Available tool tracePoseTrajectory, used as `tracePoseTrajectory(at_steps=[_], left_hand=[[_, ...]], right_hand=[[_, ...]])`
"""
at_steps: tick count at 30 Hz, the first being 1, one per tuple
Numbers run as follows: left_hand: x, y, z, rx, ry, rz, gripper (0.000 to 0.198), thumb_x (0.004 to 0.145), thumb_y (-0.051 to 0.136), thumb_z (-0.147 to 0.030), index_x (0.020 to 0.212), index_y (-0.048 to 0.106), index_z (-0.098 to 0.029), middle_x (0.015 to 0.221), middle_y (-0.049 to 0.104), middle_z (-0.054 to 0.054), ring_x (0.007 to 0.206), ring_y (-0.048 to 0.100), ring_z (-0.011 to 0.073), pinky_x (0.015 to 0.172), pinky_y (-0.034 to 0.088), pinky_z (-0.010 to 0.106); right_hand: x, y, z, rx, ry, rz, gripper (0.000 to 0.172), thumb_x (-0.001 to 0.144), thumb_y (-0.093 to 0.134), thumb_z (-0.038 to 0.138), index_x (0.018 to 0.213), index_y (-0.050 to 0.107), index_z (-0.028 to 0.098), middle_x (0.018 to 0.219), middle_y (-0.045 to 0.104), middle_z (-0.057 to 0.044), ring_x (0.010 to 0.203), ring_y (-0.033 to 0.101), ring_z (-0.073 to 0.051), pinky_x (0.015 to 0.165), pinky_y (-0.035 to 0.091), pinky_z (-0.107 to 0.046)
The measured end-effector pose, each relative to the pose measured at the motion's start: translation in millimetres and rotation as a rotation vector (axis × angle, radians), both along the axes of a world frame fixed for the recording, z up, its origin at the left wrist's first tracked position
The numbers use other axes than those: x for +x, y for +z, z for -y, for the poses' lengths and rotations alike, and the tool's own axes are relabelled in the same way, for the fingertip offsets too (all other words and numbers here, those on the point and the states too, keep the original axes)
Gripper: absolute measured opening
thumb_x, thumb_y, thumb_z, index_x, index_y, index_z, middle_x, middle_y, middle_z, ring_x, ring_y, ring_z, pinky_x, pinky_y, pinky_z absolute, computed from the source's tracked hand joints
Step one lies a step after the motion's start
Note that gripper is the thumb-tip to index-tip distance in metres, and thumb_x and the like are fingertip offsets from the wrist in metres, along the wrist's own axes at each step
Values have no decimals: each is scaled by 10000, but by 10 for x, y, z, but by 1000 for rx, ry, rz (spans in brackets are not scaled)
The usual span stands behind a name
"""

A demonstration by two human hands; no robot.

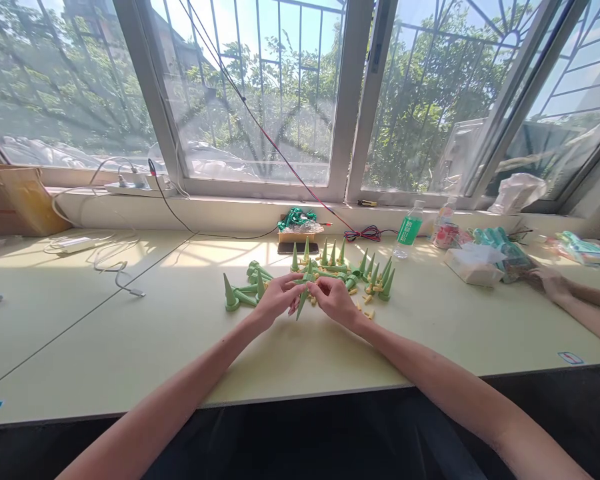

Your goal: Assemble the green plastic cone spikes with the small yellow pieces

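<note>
My left hand (279, 298) grips a green plastic cone-shaped spike (301, 308), its pointed end tilted down toward me. The fingers of my right hand (336, 301) are pinched together at the wide upper end of that spike; whatever small piece they hold is hidden. Around both hands lie more green spikes, several upright on their wide ends, like the upright spike (231, 293) at the left and another spike (387, 285) at the right. Other spikes (245, 296) lie on their sides. Small yellow plastic pieces (369, 315) are scattered among them, mostly by my right hand.
Behind the spikes are a dark phone (298, 249) and a small box (300, 236) with green stuff. To the right stand a green-labelled bottle (409, 231) and a tissue pack (475, 265). Another person's hand (553, 285) rests at far right. A cable (123, 280) lies left.
</note>
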State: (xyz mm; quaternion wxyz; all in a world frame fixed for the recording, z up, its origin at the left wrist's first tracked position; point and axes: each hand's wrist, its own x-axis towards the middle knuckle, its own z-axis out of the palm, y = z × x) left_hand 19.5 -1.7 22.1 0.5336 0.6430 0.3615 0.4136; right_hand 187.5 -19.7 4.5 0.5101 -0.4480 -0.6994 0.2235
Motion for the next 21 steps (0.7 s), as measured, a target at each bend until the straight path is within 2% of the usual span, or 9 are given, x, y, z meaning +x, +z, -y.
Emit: tracePoseTrajectory(at_steps=[8, 21], left_hand=[[9, 40, 39, -68, 21, 5, 612, 758, 717, -373, 1256, 545, -62, 472, 483, -67, 410, 395, 85, 381, 304, 204], [11, 68, 40, -130, 24, -13, 531, 764, 672, -317, 1227, 573, -78, 439, 390, -94, 404, 290, 57, 394, 194, 177]], right_hand=[[-26, 58, 47, 51, -54, 67, 420, 871, 541, 447, 552, 441, 192, 504, 410, 35, 502, 333, -100, 503, 275, -261], [-46, 96, 63, 51, -66, 107, 372, 847, 564, 367, 542, 448, 188, 503, 417, 36, 505, 341, -102, 516, 289, -260]])
